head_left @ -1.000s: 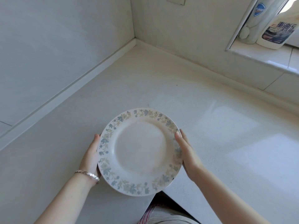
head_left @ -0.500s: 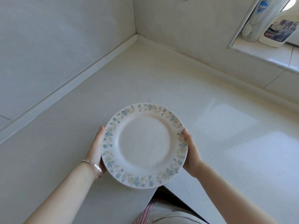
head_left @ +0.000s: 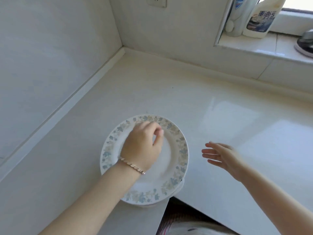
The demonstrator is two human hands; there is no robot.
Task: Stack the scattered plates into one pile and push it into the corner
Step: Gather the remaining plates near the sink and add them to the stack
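The plate pile was seen at the counter's near edge, the corner lying well beyond it. The left hand, loosely curled, gripping nothing, was laid over it; the right hand was held open just beside, empty.

Home kitchen, corner of the worktop.

Pale stone bench meets white tiled walls with an upstand strip; wall socket above the corner. Tiled window sill carries two cleaner bottles; metal fitting at its right end, partly cut off. Floral-rim dinner plates stacked near the bench's front edge.
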